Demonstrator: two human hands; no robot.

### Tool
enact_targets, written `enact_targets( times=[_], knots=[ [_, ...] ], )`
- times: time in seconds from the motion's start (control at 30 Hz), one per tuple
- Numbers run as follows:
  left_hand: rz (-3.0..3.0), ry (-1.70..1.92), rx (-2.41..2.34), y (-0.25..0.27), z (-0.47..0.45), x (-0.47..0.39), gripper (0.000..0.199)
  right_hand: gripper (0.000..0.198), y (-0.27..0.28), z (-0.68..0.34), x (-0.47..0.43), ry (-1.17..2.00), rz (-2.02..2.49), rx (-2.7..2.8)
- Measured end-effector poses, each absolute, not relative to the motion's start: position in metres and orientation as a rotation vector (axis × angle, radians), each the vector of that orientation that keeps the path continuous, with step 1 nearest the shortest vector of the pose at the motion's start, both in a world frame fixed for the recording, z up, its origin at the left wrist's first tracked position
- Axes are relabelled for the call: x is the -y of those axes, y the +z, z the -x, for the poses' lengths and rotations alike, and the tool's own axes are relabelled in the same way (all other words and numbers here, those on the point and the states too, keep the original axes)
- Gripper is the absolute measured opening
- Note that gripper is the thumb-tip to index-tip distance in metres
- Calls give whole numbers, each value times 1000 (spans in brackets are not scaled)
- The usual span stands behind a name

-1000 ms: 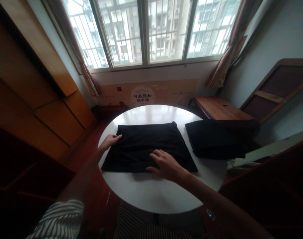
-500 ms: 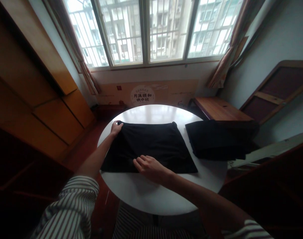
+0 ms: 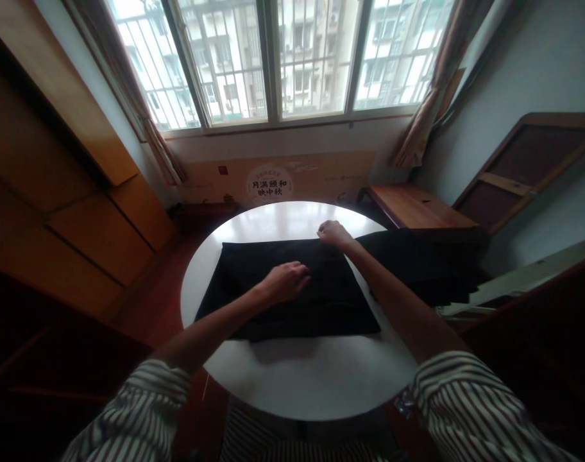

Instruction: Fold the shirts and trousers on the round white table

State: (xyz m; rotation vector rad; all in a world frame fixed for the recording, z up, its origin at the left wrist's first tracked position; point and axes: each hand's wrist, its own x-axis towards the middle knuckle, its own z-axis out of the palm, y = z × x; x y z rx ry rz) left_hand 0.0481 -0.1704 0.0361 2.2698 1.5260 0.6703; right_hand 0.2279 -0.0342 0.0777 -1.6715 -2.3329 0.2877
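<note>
A black cloth garment [image 3: 273, 317], folded into a broad flat panel, lies on the white round table [image 3: 297, 378]. Over its middle hovers my left hand [image 3: 285, 281], its fingers loosely curled and apart, with nothing visible in them. My right hand [image 3: 335, 233] is at the garment's far edge near the right corner, fingers pinched together on the fabric there. A second folded black garment [image 3: 408, 263] lies at the table's right side, partly behind my right forearm.
Past the table stands a wooden bench [image 3: 417, 205], with a framed panel [image 3: 518, 170] leaning on the right wall. Wooden cabinets [image 3: 100, 237] line the left side. A printed cardboard sheet [image 3: 321, 173] stands below the barred window [image 3: 312, 64].
My left hand has left the far left corner and moved right over the garment's middle. My right hand has gone from the near edge to the far right corner. The view has shifted slightly.
</note>
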Motion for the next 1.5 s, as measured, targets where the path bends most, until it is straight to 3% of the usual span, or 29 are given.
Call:
enact_targets(
  times=[0.13,0.3,0.63,0.8,1.0,1.23,1.5],
  knots=[
    [-2900,370,-1023,11,-119,178,51,32,50,-241,-3,318,1924,2178],
    [-2934,223,-971,-19,-144,181,28,30,20,-247,-4,364,2005,2016],
    [-2995,385,-818,-36,-140,184,17,36,17,-251,-4,479,2042,1831],
    [-3019,377,-815,-37,-142,185,18,39,22,-255,-6,658,2014,1917],
    [-3050,352,-798,-34,-142,187,20,19,20,-253,-6,847,1870,1836],
    [-3097,337,-679,-37,-142,187,22,48,21,-249,-6,960,1694,1582],
    [-3133,355,-626,-37,-141,187,24,48,16,-257,-11,844,1674,1613]
  ],
)
